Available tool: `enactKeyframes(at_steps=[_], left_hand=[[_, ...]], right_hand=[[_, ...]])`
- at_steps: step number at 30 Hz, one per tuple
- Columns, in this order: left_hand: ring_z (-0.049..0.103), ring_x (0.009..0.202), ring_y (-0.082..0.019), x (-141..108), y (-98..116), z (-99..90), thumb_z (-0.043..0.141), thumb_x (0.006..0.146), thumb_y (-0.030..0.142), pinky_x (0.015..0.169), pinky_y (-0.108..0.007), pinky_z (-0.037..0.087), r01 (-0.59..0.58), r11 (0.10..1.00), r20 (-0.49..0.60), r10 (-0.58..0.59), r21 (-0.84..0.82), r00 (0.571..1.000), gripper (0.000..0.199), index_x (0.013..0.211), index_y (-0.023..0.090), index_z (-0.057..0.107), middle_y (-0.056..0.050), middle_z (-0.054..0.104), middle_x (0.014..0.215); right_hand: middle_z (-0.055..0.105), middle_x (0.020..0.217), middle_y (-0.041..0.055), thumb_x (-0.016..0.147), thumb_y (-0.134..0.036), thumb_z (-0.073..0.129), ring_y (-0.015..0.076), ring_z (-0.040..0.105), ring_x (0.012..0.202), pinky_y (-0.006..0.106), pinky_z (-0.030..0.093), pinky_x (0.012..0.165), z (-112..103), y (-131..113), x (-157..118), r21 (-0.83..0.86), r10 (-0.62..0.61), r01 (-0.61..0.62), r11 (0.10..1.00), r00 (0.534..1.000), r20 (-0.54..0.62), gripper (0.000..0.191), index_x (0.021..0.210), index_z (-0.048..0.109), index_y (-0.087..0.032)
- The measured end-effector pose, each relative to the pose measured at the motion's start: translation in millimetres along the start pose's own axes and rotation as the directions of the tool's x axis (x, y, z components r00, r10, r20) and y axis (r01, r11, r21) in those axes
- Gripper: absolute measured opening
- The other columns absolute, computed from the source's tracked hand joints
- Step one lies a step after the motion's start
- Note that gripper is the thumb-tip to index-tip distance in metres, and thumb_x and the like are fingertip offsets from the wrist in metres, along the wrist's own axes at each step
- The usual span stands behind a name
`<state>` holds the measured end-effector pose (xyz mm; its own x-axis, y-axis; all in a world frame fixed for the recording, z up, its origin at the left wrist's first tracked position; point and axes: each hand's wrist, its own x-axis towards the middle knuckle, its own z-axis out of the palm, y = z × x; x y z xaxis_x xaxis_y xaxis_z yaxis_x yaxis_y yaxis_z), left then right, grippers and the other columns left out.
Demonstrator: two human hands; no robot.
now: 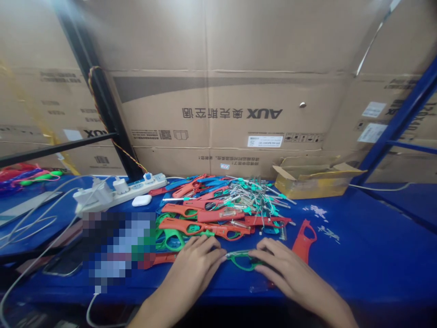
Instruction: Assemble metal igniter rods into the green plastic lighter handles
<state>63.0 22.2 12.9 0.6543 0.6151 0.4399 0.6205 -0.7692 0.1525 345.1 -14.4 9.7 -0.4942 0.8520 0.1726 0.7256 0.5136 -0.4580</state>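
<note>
A green lighter-like shell with a trigger loop lies at the table's front, between my hands, thin metal parts along its top. My right hand closes its fingers on the shell's right end. At the shell's left tip is my left hand, fingers bent together; what they pinch is too small to make out. Just beyond are piled red shells, green shells and silver rods with teal parts and wires. Right of my right hand lies another red shell.
An open cardboard box stands at the back right, small white pieces before it. A power strip, white case and cables lie left. Large cartons wall the back, between metal posts.
</note>
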Motion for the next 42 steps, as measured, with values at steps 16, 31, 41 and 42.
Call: enactKeyframes(at_steps=[16, 31, 41, 42], left_hand=[[0.065, 0.088, -0.021, 8, 6, -0.9, 0.047, 0.105, 0.013, 0.086, -0.038, 0.051, -0.076, 0.993, 0.08, 0.069, 0.093, 0.994, 0.025, 0.107, 0.021, 0.07, -0.004, 0.067, 0.099], [0.062, 0.101, -0.025, 5, 8, 6.7, 0.043, 0.108, 0.018, 0.092, -0.04, 0.05, -0.039, 0.998, 0.018, 0.039, 0.043, 0.999, 0.019, 0.111, 0.021, 0.062, -0.006, 0.066, 0.108], [0.059, 0.101, -0.025, 3, 8, 4.8, 0.04, 0.107, 0.014, 0.095, -0.043, 0.049, -0.078, 0.997, -0.007, 0.078, -0.017, 0.997, 0.022, 0.114, 0.018, 0.06, -0.007, 0.065, 0.112], [0.059, 0.101, -0.025, 3, 8, 4.8, 0.04, 0.107, 0.013, 0.095, -0.043, 0.049, -0.076, 0.997, -0.006, 0.076, -0.027, 0.997, 0.021, 0.113, 0.018, 0.06, -0.006, 0.065, 0.112]], right_hand=[[0.063, 0.117, 0.0044, 0.107, -0.039, 0.049, 0.0198, 0.062, 0.109, 0.035, 0.055, 0.096, 1, -1, -1, 0.004, -0.017, 0.017, 1.0, 1.0, -0.02, 0.03, 0.132, 0.064, -0.033], [0.065, 0.119, 0.0054, 0.105, -0.046, 0.053, 0.0213, 0.064, 0.11, 0.035, 0.055, 0.096, 0, -2, -3, 0.024, 0.02, -0.019, 1.0, 0.998, -0.065, 0.031, 0.127, 0.067, -0.031], [0.066, 0.123, 0.0056, 0.104, -0.042, 0.055, 0.0214, 0.065, 0.113, 0.035, 0.055, 0.098, 1, 3, -5, 0.043, -0.006, 0.012, 0.999, 0.991, -0.132, 0.026, 0.124, 0.068, -0.03], [0.066, 0.123, 0.0057, 0.104, -0.042, 0.056, 0.0215, 0.065, 0.113, 0.035, 0.055, 0.098, 1, 3, -4, 0.04, -0.009, 0.014, 0.999, 0.99, -0.137, 0.026, 0.124, 0.068, -0.03]])
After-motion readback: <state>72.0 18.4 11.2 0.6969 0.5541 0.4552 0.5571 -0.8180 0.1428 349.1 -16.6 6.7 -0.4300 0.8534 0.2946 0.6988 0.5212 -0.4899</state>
